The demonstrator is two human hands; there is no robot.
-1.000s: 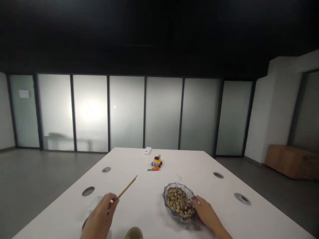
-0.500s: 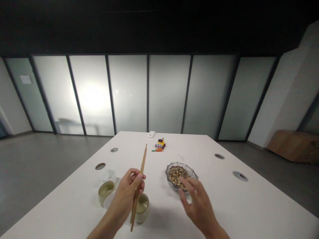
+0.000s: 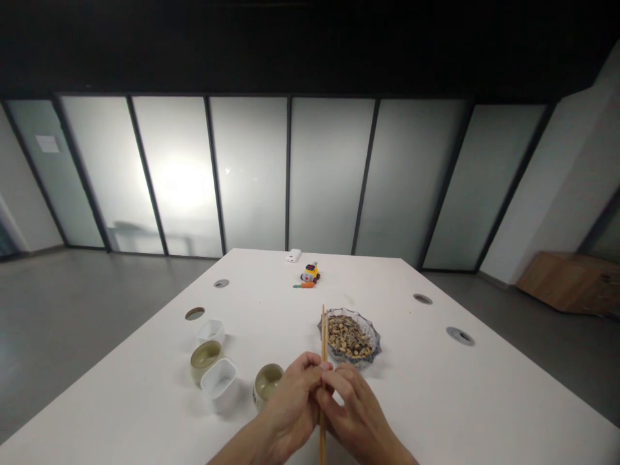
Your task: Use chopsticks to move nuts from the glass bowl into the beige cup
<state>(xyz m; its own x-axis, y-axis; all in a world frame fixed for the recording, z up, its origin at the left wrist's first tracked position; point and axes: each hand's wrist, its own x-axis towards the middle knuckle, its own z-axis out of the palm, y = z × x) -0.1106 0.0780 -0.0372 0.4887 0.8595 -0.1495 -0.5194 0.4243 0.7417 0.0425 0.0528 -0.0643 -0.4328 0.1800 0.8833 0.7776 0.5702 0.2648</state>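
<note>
The left hand (image 3: pixel 294 402) and right hand (image 3: pixel 357 408) are together, pinching the wooden chopsticks (image 3: pixel 323 339) near the glass bowl (image 3: pixel 374 349) of seeds (image 3: pixel 347 334). This looks like fixing the grip; the next move needs a steady hold.

Right hand (image 3: pixel 354 408) now at chopsticks (image 3: pixel 323 337)

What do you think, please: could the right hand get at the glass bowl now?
Probably yes: the glass bowl stands just beyond the right hand, its right side unblocked, though that hand is at the chopsticks.
</note>
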